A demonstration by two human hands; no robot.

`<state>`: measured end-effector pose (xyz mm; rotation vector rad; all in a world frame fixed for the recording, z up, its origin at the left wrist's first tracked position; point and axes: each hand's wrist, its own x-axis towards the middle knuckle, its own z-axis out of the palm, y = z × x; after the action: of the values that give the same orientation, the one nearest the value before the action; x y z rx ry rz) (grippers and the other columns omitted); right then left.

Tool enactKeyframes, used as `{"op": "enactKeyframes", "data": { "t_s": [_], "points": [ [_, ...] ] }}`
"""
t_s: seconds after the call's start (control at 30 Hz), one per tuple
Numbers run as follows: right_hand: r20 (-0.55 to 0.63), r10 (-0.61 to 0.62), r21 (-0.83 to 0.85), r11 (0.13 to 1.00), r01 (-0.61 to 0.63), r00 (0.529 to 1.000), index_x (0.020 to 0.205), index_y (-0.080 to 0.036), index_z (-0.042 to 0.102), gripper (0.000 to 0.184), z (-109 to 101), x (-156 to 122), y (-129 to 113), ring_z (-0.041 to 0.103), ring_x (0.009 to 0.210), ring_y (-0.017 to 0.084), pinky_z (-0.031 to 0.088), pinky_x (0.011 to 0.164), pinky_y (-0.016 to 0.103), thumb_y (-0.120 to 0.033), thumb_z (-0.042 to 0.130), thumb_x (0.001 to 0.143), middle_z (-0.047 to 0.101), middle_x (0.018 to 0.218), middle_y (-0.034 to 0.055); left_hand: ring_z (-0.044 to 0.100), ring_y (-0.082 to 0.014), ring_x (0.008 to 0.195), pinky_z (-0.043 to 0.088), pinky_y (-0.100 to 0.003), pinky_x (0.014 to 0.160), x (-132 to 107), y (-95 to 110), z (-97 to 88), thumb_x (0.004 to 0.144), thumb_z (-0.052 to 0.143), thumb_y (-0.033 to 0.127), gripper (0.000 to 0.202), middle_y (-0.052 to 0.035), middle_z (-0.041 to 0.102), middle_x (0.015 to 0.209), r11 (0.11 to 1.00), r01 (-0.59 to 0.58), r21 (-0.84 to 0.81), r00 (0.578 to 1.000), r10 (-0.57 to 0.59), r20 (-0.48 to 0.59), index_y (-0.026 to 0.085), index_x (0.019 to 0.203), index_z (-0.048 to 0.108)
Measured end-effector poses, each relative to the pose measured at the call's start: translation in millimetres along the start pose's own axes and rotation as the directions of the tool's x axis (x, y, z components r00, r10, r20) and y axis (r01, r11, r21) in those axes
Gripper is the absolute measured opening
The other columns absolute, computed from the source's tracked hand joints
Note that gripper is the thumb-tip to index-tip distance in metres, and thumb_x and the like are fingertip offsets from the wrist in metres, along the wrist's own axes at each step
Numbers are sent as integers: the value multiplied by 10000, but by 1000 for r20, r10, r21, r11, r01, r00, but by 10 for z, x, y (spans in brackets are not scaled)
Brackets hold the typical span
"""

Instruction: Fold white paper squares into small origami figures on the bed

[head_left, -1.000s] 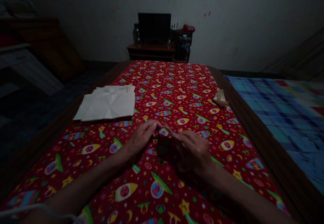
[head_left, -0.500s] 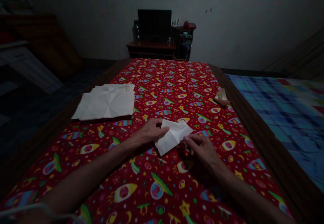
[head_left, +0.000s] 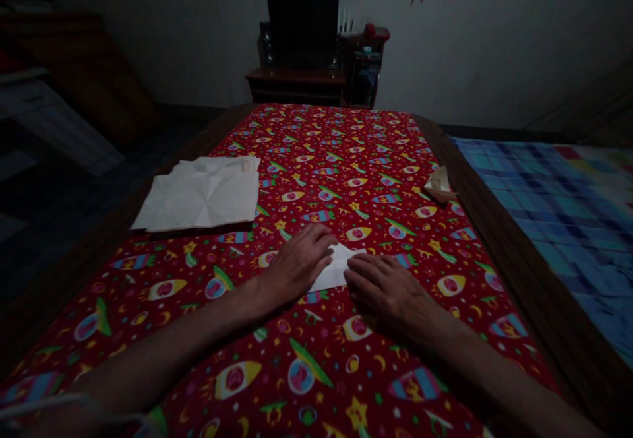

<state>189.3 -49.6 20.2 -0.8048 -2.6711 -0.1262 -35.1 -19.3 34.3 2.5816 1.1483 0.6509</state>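
A small folded sheet of white paper lies on the red patterned tablecloth, partly covered by both hands. My left hand grips its left side, with curled fingers over the top edge and the thumb on the near face. Over the right end rests my right hand, fingers together and bent down onto the paper. The fingertips under each hand are partly hidden. Further off to the left sits a stack of creased white paper sheets.
A small folded paper piece rests near the table's right edge. Beyond the far end stands a desk with a dark monitor and speakers. A plaid blue cloth spreads right of the table's wooden border.
The paper has gone from tilted to lying flatter, with its lower corner no longer showing. My right hand has moved from pinching its edge to covering its right end.
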Motion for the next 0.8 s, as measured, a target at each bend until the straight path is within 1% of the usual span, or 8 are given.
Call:
{"op": "enactKeyframes", "data": {
  "t_s": [0.07,0.13,0.2,0.33,0.43,0.53,0.67,0.8],
  "points": [
    [53,-12,-10,1000,12,999,1138,-157,538,258,-27,25,16,511,1092,244,433,877,416,-242,465,905,588,1164,112,512,-199,1001,450,-341,878,-113,59,-42,911,464,267,201,-69,556,1045,999,-36,-40,995,39,87,184,1088,511],
    [93,-17,-6,1000,18,996,1152,-158,528,269,-62,40,29,512,1082,243,437,862,411,-242,462,905,582,1170,114,506,-218,1012,446,-361,879,-224,103,-71,882,517,371,318,-80,553,1087,998,-49,-49,991,54,120,188,1138,477],
    [106,-22,-3,1000,22,994,1160,-156,525,273,-90,54,38,515,1074,241,446,843,402,-231,451,908,588,1152,121,495,-235,1025,439,-382,884,-310,135,-70,860,545,401,372,-95,539,1119,999,-34,-21,991,36,126,179,1145,457],
    [73,-33,-16,999,34,997,1152,-141,539,271,-80,81,62,532,1046,236,453,820,387,-179,423,910,612,1092,131,495,-239,978,451,-388,836,-374,183,-13,879,509,286,246,-98,541,1070,997,10,82,996,-17,93,168,1089,464],
    [-18,1,32,999,0,1000,1082,-149,583,237,-12,72,104,562,951,203,454,768,342,-174,417,915,632,1032,114,502,-232,922,454,-374,796,-371,197,7,887,466,221,163,-86,555,1003,988,11,153,996,-25,91,163,1038,487],
    [-68,131,170,978,-118,989,922,-191,639,190,58,45,147,562,764,143,423,641,259,-246,458,913,635,871,57,517,-203,877,450,-343,781,-374,161,0,928,397,200,131,-63,570,937,992,20,126,996,-31,86,166,965,519],
    [16,359,305,887,-346,933,797,-186,635,248,67,53,183,510,612,104,348,527,220,-333,471,909,581,734,24,539,-160,813,450,-287,740,-379,43,12,945,396,238,183,-40,572,853,994,110,-24,994,-110,14,163,862,542],
    [107,414,304,852,-426,904,758,-177,610,322,22,115,233,498,578,109,322,518,227,-385,427,923,573,682,17,518,-118,704,419,-243,633,-361,-48,24,919,458,264,204,-14,530,805,978,193,-74,981,-195,-23,161,763,541]
  ]
}}
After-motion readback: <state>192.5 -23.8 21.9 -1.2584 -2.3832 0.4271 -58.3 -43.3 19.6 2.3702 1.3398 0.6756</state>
